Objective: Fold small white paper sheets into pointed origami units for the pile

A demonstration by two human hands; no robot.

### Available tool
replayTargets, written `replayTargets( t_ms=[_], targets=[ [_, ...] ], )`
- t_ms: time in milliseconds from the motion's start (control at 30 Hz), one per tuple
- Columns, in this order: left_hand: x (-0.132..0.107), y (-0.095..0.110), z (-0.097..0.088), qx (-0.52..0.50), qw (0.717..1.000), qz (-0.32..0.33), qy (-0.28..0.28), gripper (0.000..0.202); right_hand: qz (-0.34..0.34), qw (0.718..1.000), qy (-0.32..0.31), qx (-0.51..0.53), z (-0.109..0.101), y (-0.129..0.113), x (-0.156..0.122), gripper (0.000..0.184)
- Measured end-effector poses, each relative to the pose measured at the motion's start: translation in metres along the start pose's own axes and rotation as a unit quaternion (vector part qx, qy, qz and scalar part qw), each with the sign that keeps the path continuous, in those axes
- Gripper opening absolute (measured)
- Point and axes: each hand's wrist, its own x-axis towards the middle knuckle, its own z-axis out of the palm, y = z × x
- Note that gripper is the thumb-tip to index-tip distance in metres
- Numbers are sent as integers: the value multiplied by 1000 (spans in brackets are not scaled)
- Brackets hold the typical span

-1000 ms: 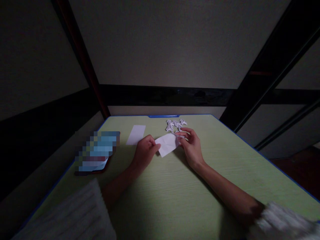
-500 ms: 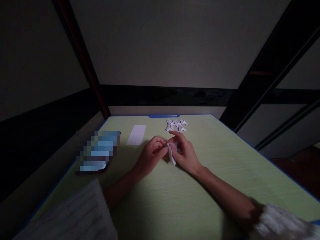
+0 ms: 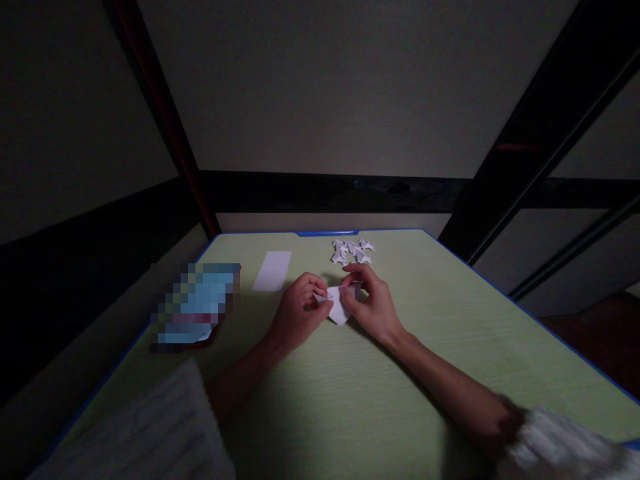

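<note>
Between my hands is a small piece of folded white paper (image 3: 339,312), its lower end coming to a point toward me. My left hand (image 3: 301,308) pinches its left corner between thumb and fingers. On the other side, my right hand (image 3: 372,304) grips the right part, the thumb lying on the paper's face and the fingers curled behind. Just beyond my hands, several small folded white paper figures (image 3: 351,248) sit close together near the far edge. A flat white sheet of paper (image 3: 273,271) lies to the left of them.
A pixelated tablet-like thing with a dark red edge (image 3: 200,303) lies at the left side of the table. The light green table (image 3: 320,400) has a blue rim, and a pale wall panel (image 3: 340,87) rises behind it.
The folded paper was seen nearly edge-on and narrow; now it is turned so its broad face shows. My hands have spread slightly apart along it, both still gripping.
</note>
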Motion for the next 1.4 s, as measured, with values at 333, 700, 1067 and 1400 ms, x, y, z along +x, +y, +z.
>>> replayTargets(
  t_ms=[333,700,1067,1400],
  targets=[
    [3,-2,-4,-64,994,-65,-55,28,83,983,94,134,-2,1,6,35],
    [5,-10,-2,-30,997,-73,-25,20,134,959,1,251,4,-5,6,39],
    [6,-7,-4,-129,985,-115,-3,18,267,883,-11,387,7,0,6,22],
    [6,-6,-7,-119,989,-90,6,18,278,865,12,417,2,0,9,12]
  ],
)
